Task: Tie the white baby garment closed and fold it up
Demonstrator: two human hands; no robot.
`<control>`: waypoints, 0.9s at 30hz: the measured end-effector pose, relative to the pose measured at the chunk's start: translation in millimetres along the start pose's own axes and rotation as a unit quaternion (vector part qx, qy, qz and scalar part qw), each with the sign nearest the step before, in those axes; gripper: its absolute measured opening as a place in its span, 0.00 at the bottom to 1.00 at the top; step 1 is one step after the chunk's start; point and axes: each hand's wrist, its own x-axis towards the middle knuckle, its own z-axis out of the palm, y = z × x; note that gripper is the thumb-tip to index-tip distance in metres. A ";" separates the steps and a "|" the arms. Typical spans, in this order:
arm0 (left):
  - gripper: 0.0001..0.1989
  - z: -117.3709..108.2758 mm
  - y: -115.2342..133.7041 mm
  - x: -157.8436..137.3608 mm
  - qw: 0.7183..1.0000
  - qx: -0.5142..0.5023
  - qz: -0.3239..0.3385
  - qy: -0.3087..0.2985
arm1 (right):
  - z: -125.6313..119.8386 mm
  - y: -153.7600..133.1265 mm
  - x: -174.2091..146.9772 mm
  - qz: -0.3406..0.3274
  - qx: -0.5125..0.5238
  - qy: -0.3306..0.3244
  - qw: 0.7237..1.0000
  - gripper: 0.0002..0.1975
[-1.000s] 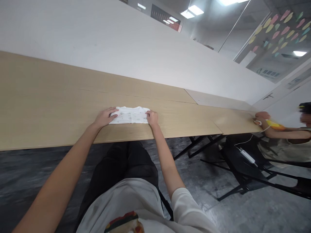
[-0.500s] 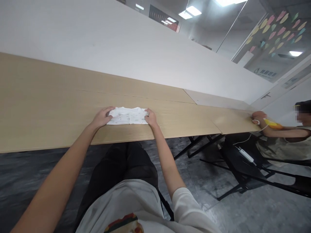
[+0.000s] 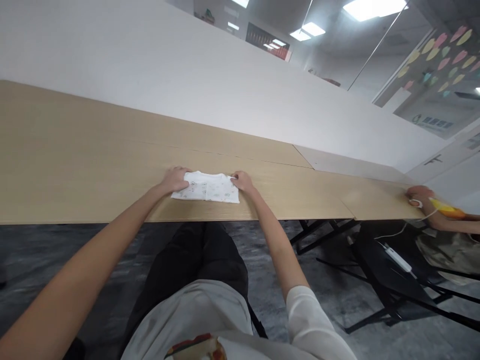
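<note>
A white shirt (image 3: 209, 187) with small scattered prints lies folded into a flat, wide strip on the wooden table, near the front edge. It looks small, with a shallow neckline curve along its far side. My left hand (image 3: 175, 180) grips its upper left corner, thumb on top of the cloth, the other fingers partly hidden. At the upper right corner, my right hand (image 3: 243, 181) pinches the fabric between thumb and fingers. The shirt's near edge rests on the tabletop.
The pale wooden table (image 3: 93, 165) runs along a white partition (image 3: 150, 75) with glass above. At the far right another person's arm (image 3: 438, 215) is near a yellow object (image 3: 444, 206). Black folding chairs (image 3: 390, 280) stand there, one carrying a white power strip (image 3: 397, 257).
The shirt's near edge now spreads wider than its far edge, and both hands sit at the far corners. My view has shifted slightly left, so the scene appears farther right.
</note>
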 end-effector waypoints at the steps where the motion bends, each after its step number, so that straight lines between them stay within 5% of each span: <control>1: 0.29 -8.0 2.3 1.2 1.000 0.027 0.002 -0.001 | -7.2 -2.0 1.0 0.000 0.026 0.007 1.000 0.03; 7: 0.16 -79.7 14.8 6.3 0.998 -0.007 0.040 0.048 | -69.0 -20.5 21.0 -0.040 0.266 0.073 0.960 0.07; 17: 0.35 -203.1 62.3 -10.7 0.936 -0.138 0.167 0.278 | -181.4 -63.4 45.2 -0.196 0.358 0.177 0.896 0.19; 21: 0.34 -210.3 63.5 -0.8 0.914 -0.267 0.121 0.280 | -185.5 -69.5 33.7 -0.184 0.362 0.145 0.902 0.20; 27: 0.31 -170.0 54.7 9.1 0.901 -0.396 0.009 0.176 | -150.8 -53.6 20.9 -0.046 0.315 0.008 0.948 0.19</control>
